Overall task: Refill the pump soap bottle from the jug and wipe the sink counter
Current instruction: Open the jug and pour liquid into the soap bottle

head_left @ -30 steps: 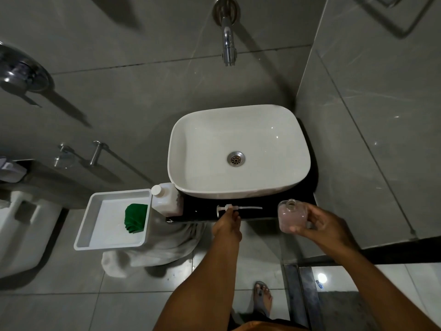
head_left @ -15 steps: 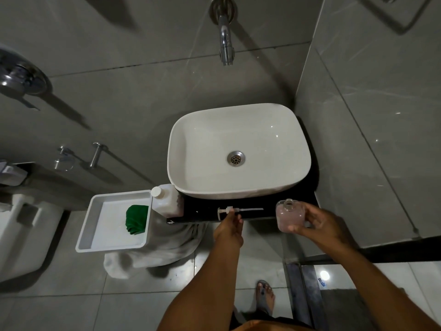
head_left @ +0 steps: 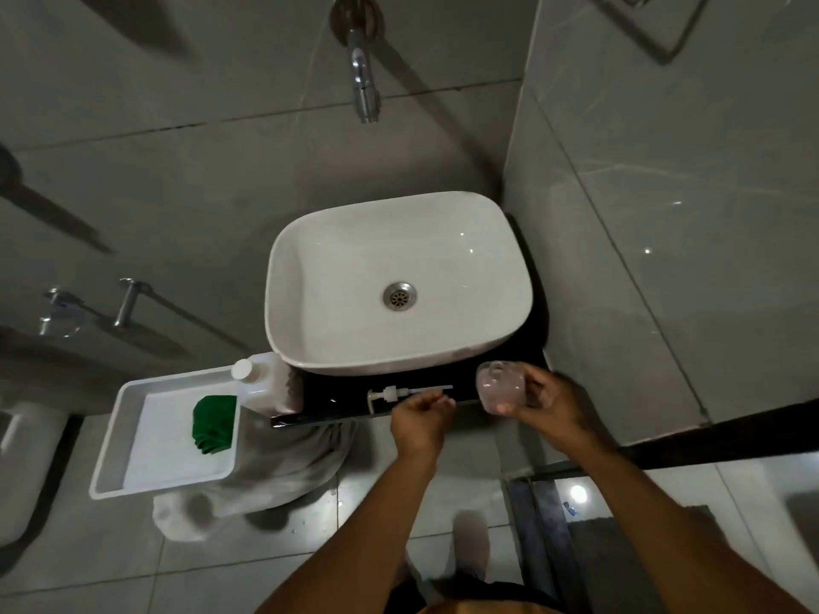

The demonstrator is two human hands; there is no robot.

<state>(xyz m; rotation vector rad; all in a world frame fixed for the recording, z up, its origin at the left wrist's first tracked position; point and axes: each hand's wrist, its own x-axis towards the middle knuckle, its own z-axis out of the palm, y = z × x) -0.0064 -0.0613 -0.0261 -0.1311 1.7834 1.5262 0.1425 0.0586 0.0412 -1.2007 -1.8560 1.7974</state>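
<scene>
On my far left sits one white tray (head_left: 133,436) holding one green cloth (head_left: 215,423). One jug (head_left: 261,383) stands just beside it, touching the basin (head_left: 399,241), capped. On the dark surface (head_left: 337,398) lies one pump (head_left: 394,394), out of the bottle; my left hand (head_left: 419,421) curls over its tube end. My right hand (head_left: 547,403) grips the one bottle (head_left: 501,385), mouth open, near the basin's front edge.

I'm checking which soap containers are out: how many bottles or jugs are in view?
2. The white jug stands on the counter left of the sink, beside the tray. The clear soap bottle, pump off, is held in the right hand at the counter's right end.
</scene>
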